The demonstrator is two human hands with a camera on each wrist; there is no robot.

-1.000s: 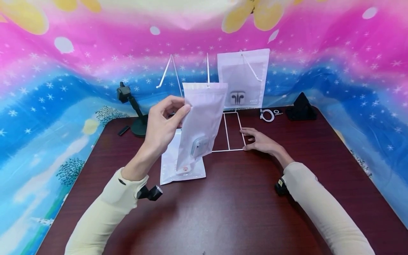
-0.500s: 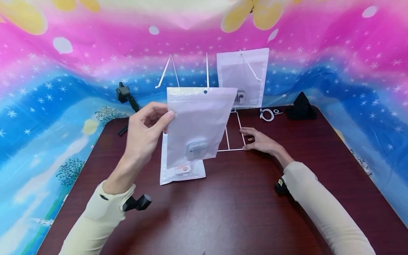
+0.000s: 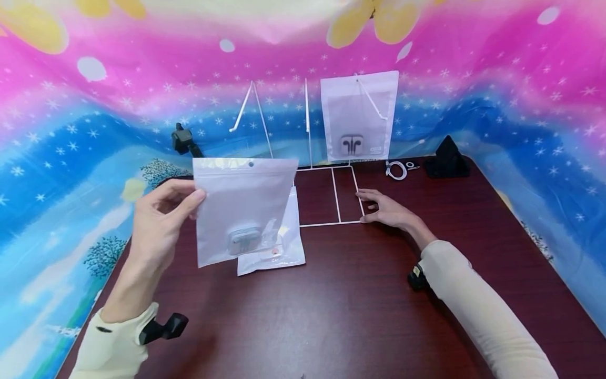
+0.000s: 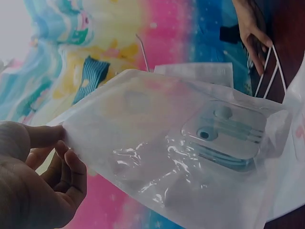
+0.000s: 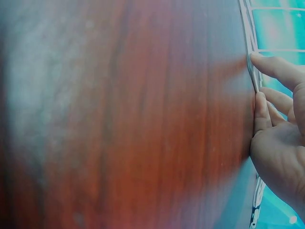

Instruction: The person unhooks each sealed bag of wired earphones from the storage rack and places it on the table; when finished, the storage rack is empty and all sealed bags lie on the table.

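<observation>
A flat white zip bag (image 3: 236, 205) is pinched at its left edge between the thumb and fingers of my left hand (image 3: 156, 226). Through its clear face in the left wrist view shows a case of earphones (image 4: 226, 131). Its hang hole (image 3: 251, 164) is at the top. Behind and below it, a second white bag (image 3: 293, 252) lies on the table, partly covered. My right hand (image 3: 388, 210) grips the base corner of a white wire rack (image 3: 336, 195), thumb and fingertips on the wire. A bag of earphones (image 3: 362, 113) hangs on the rack's right hook.
The rack's left hook (image 3: 241, 108) and middle hook (image 3: 306, 105) stick up bare. Behind are a black stand (image 3: 184, 139) at left, a coiled white cable (image 3: 396, 170) and a black pyramid-shaped holder (image 3: 447, 158) at right. A printed cloth (image 3: 521, 105) surrounds the dark wooden table (image 3: 331, 316).
My left hand has drawn the zip bag off the middle hook, then left, down and toward me, turning its face to the camera. My right hand stays on the rack.
</observation>
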